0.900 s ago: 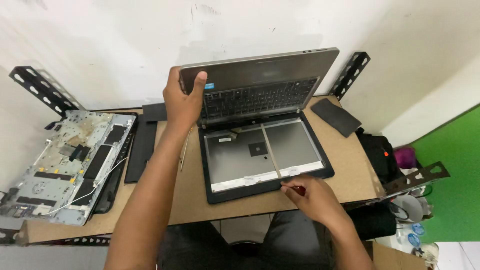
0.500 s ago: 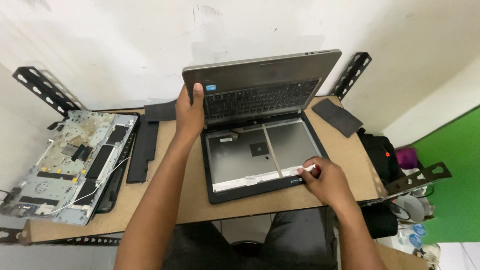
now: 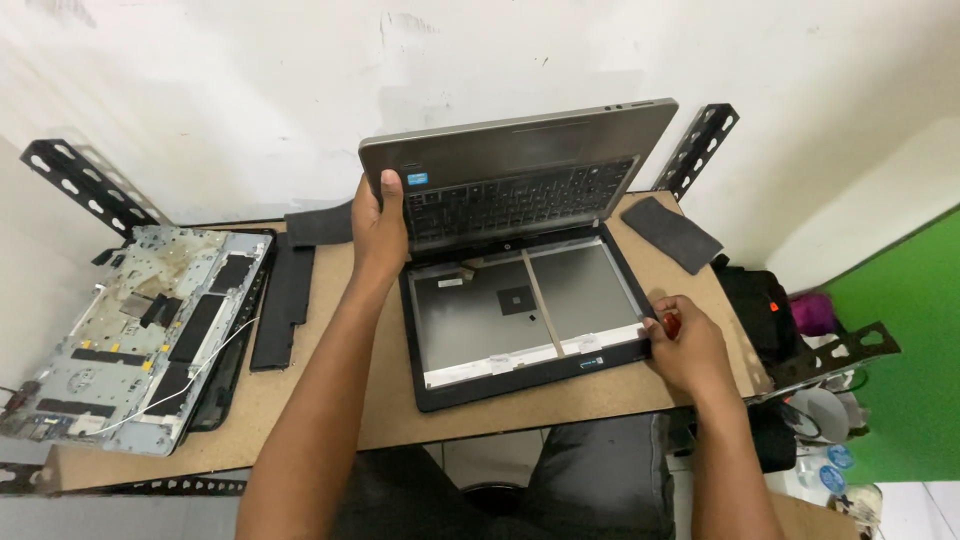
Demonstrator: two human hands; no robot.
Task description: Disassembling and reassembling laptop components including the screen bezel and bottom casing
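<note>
A grey laptop base with its keyboard (image 3: 520, 190) stands tilted up at the back of the brown board. My left hand (image 3: 378, 225) grips its left edge. The lid (image 3: 520, 315) lies flat in front, its black frame around a bare grey inner panel with no screen. My right hand (image 3: 685, 345) rests at the lid's right front corner and is closed on a red-handled screwdriver (image 3: 670, 322), whose tip touches the frame edge.
A stripped laptop chassis (image 3: 130, 335) lies at the left, with a long black strip (image 3: 282, 300) beside it. A dark flat pad (image 3: 685, 233) sits at the right back. Black perforated brackets (image 3: 90, 185) stick up at the back corners. A black bag (image 3: 760, 310) is at the right.
My right hand has moved right along the lid's front edge to its right corner. My left hand slid down the base's left edge and the base has tilted up a little.
</note>
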